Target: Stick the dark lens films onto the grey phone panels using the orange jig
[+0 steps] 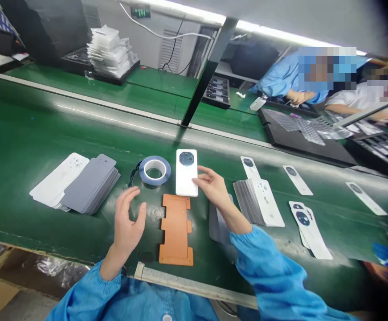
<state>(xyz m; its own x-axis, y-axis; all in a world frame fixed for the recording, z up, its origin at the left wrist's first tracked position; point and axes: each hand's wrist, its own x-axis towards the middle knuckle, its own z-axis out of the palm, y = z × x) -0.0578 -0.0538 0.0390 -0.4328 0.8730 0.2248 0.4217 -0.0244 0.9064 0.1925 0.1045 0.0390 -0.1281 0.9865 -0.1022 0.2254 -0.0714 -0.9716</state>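
My right hand [210, 185] pinches the right edge of a white phone back cover [186, 178] with a dark camera ring at its top. Directly below that cover lies an orange fixture plate [176, 232] with notched sides. My left hand [128, 218] hovers to the left of the plate, fingers apart and holding nothing. Just beyond it stands a roll of blue tape [155, 170], with a dark strip [134, 174] curling beside it. Under my right forearm, grey sheets [218, 223] are partly hidden.
On the left lean stacks of white covers [60, 180] and grey covers [91, 185]. To the right are another fanned stack [263, 203] and several ringed covers [314, 236]. A metal post [207, 73] rises behind. Across the line, a co-worker's hands [300, 97] work near black trays [300, 133].
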